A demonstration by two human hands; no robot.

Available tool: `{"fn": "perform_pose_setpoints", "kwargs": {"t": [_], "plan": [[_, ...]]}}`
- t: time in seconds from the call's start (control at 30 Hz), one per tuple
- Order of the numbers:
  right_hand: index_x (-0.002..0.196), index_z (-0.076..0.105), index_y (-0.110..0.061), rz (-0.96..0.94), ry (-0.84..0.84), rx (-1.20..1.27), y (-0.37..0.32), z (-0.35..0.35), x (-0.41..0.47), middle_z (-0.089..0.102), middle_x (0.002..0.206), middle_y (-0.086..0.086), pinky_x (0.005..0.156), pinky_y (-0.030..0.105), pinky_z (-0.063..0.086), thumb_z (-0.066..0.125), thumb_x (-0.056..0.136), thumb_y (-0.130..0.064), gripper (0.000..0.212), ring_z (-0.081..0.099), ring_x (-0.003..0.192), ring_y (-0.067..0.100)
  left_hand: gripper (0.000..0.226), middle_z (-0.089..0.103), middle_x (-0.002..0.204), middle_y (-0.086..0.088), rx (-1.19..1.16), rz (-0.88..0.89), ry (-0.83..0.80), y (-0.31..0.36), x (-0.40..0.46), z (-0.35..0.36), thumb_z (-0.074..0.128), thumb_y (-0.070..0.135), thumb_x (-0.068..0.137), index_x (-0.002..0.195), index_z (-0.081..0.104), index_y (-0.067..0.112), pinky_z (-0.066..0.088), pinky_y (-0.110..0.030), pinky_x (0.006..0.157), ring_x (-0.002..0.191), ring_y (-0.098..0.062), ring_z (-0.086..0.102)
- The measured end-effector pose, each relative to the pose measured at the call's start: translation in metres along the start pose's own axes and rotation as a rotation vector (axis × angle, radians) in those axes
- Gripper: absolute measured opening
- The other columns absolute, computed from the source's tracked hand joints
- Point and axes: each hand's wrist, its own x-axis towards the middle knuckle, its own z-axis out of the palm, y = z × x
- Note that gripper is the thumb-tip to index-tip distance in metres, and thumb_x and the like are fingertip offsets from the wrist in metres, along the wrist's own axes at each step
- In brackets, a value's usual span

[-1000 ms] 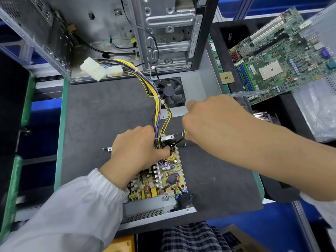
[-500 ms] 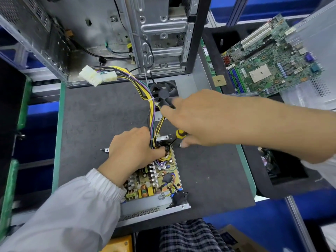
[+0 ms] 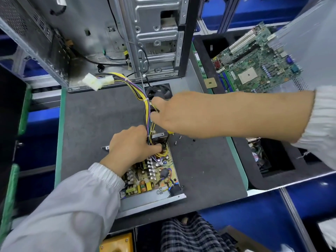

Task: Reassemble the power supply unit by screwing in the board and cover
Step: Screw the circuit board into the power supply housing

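Two loose screws (image 3: 178, 140) lie on the mat (image 3: 94, 120) just below the right hand (image 3: 174, 113), near the far right corner of the power supply board (image 3: 151, 171); a third small dark item beside them cannot be identified. Judged from this, board fastening is in progress and not complete. The board sits in its open metal base (image 3: 154, 200), directly under and in front of the left hand (image 3: 131, 148). No cover is fitted; which nearby part is the cover cannot be told.

The left hand rests curled on the far end of the board, fingers pressed against the base of the wire bundle (image 3: 147, 108). The right hand is curled over a screwdriver (image 3: 170, 132), of which only a yellow part shows below the palm, with the tip aimed at the far right corner.

Compared with the frame one second earlier, the right hand has shifted leftward, so its knuckles now overlap the wire bundle and the fan (image 3: 160, 90) beyond it. The left hand holds the same position.
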Motion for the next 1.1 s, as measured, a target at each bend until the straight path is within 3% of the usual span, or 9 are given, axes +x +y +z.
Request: {"fn": "perform_pose_setpoints", "kwargs": {"t": [0.13,0.27,0.37,0.47,0.53,0.73,0.87,0.93,1.1], "plan": [[0.048,0.022,-0.011,0.026,0.055,-0.24,-0.004,-0.006,-0.006,0.011,0.045,-0.001,0.045,0.02,-0.001,0.018,0.049,0.006,0.017,-0.001,0.042,0.015,0.053,0.042,0.07,0.007,0.02,-0.005,-0.001,0.001,-0.001,-0.001,0.059,0.067,0.08,0.072,0.035,0.02,0.035,-0.033,0.061,0.07,-0.023,0.048],[0.094,0.054,-0.009,-0.005,-0.005,-0.016,-0.003,0.007,0.013,0.049,0.08,0.002,0.041,0.025,0.016,0.05,0.09,-0.013,0.006,0.023,0.046,0.014,0.047,0.051,0.08,0.004,0.016,-0.006,-0.005,0.001,-0.002,-0.003,0.059,0.066,0.08,0.082,0.048,0.02,0.038,-0.033,0.066,0.077,-0.025,0.051],[0.121,0.041,-0.005,-0.002,0.053,0.001,0.002,0.005,0.007,0.042,0.117,0.021,0.039,0.027,0.016,0.058,0.081,-0.009,0.043,0.03,0.044,0.016,0.054,0.057,0.094,0.003,-0.001,-0.004,-0.006,0.0,-0.003,-0.004,0.058,0.067,0.08,0.111,0.059,0.022,0.041,-0.034,0.07,0.089,-0.028,0.059],[0.084,0.05,-0.006,0.04,0.061,0.04,0.002,0.004,0.006,0.047,0.082,0.008,0.042,0.025,0.015,0.051,0.093,-0.01,0.01,0.032,0.05,0.016,0.054,0.061,0.096,0.001,0.015,-0.014,-0.015,0.001,-0.002,-0.004,0.058,0.067,0.08,0.107,0.057,0.02,0.042,-0.034,0.07,0.086,-0.028,0.058],[0.062,0.037,-0.01,0.061,0.07,-0.065,0.001,0.004,0.01,0.04,0.062,0.001,0.045,0.024,0.015,0.045,0.099,-0.016,0.038,0.035,0.055,0.018,0.05,0.057,0.086,0.002,0.033,-0.023,-0.027,0.001,-0.001,-0.005,0.058,0.067,0.08,0.092,0.052,0.019,0.041,-0.034,0.068,0.08,-0.026,0.054],[0.124,0.037,-0.006,0.022,0.057,0.054,0.0,0.003,0.005,0.042,0.118,0.022,0.04,0.028,0.017,0.053,0.086,-0.008,0.041,0.029,0.044,0.016,0.053,0.062,0.096,0.001,0.009,-0.025,-0.037,0.001,-0.002,-0.005,0.058,0.067,0.08,0.107,0.057,0.022,0.045,-0.035,0.071,0.086,-0.026,0.059],[0.093,0.05,-0.007,0.005,0.091,-0.018,0.001,-0.001,-0.001,0.046,0.091,0.009,0.042,0.027,0.014,0.048,0.087,-0.002,0.007,0.026,0.048,0.016,0.053,0.062,0.096,-0.001,0.017,-0.017,-0.014,0.0,-0.002,-0.005,0.058,0.067,0.08,0.104,0.057,0.019,0.041,-0.034,0.068,0.083,-0.027,0.057],[0.07,0.046,-0.009,0.038,0.073,-0.081,-0.001,0.001,0.001,0.035,0.062,0.0,0.045,0.024,0.014,0.046,0.091,-0.003,0.021,0.026,0.05,0.015,0.054,0.062,0.095,0.0,0.019,-0.011,-0.021,0.0,-0.002,-0.005,0.058,0.067,0.08,0.107,0.058,0.02,0.043,-0.034,0.069,0.085,-0.027,0.059],[0.118,0.041,-0.007,0.034,0.091,-0.003,0.0,0.017,0.005,0.049,0.089,0.012,0.041,0.026,0.015,0.054,0.093,-0.026,0.034,0.026,0.045,0.014,0.05,0.058,0.088,0.002,0.023,-0.016,-0.017,0.002,-0.003,-0.006,0.058,0.067,0.08,0.101,0.057,0.021,0.041,-0.033,0.067,0.079,-0.025,0.055]]}}
